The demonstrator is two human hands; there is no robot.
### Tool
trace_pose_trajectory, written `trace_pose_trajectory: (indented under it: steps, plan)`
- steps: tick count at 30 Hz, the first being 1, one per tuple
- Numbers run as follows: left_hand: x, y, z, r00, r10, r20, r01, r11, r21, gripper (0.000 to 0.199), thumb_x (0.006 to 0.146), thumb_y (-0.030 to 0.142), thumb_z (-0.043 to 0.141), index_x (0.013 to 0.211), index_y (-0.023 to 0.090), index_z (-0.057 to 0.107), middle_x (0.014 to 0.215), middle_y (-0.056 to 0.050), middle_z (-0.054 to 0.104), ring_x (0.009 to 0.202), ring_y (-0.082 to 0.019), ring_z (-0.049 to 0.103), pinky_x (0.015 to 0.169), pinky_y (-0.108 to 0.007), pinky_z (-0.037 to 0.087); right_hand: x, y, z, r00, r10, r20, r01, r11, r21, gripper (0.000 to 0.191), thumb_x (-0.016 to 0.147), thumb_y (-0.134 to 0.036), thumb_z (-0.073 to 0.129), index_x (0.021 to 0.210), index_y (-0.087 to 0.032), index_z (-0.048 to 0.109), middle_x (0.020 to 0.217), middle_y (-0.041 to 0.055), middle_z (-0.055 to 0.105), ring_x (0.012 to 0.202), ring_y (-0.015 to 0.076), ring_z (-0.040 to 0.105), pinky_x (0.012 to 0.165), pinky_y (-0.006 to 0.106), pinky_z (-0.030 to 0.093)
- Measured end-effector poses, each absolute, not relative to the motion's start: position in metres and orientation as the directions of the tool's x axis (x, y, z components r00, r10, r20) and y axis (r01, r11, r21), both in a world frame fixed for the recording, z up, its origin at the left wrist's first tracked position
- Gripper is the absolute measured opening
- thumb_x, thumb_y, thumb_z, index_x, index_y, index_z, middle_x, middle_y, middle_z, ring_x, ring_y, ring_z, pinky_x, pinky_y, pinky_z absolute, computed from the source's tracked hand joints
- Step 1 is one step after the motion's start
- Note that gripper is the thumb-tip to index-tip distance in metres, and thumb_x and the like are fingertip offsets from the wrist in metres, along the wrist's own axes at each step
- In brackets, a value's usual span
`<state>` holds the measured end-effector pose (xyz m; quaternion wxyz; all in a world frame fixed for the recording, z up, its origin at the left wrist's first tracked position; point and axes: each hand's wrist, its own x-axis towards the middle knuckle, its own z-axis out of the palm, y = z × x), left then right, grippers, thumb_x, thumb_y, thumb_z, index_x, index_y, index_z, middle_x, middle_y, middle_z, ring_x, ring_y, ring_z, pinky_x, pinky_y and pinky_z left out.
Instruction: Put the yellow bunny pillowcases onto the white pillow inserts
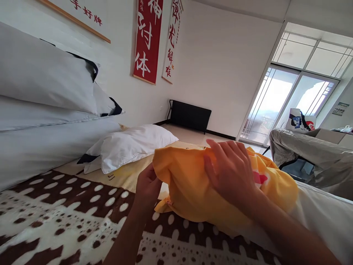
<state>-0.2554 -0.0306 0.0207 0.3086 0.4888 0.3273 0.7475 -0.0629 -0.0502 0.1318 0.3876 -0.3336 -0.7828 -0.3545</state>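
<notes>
A yellow cloth cover (190, 184) with a pink and white print lies in front of me, bunched and puffed up toward its right end. My left hand (149, 180) pinches its left edge, thumb and fingers closed on the fabric. Across the upper middle of the cloth rests my right hand (231, 169), its fingers stretched out and the thumb apart. White padded bedding (320, 209) shows from under the cover's right end; whether it goes inside cannot be made out. The patterned brown and white blanket (91, 221) spreads beneath.
A white pillow (135, 143) lies beyond my left hand. Large white cushions (46, 73) with dark trim are stacked at the left. A black folded panel (190, 115) stands by the far wall. Plastic-covered furniture (309, 158) with a printed bag (300, 119) is at the right.
</notes>
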Motion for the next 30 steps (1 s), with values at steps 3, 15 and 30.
trace_pose_trajectory:
  steps: [3,15,30]
  plan:
    - [-0.252,-0.032,0.020,-0.364,0.783,0.504,-0.113,-0.574,0.811,0.013,0.068,0.019,0.067,0.065,0.015,0.055,0.062,0.001,0.055,0.064,-0.012,0.052,0.053,-0.018,0.045,-0.085,-0.059,0.125,-0.523,0.303,0.796,0.729,0.643,0.234,0.032,0.088,-0.028,0.045,0.113,-0.009,0.055,0.086,0.0107,0.062,0.082,0.0236,0.053,0.077,0.037,0.036]
    - [-0.268,-0.005,0.001,-0.260,0.797,0.545,-0.148,-0.591,0.793,0.019,0.055,0.019,0.077,0.056,0.013,0.059,0.056,-0.001,0.059,0.062,-0.017,0.056,0.054,-0.024,0.048,-0.089,-0.029,0.122,-0.551,0.373,0.746,0.667,0.734,0.126,0.029,0.091,-0.023,0.042,0.064,-0.018,0.051,0.070,0.0017,0.051,0.065,0.0125,0.043,0.057,0.026,0.029]
    - [-0.276,0.001,-0.005,-0.164,0.856,0.490,-0.171,-0.514,0.840,0.024,0.056,0.027,0.079,0.071,0.012,0.068,0.069,-0.007,0.067,0.066,-0.019,0.060,0.057,-0.025,0.050,-0.087,-0.021,0.126,-0.554,0.303,0.776,0.617,0.774,0.139,0.033,0.092,-0.029,0.042,0.065,-0.018,0.058,0.068,0.0017,0.051,0.063,0.0117,0.041,0.055,0.025,0.028]
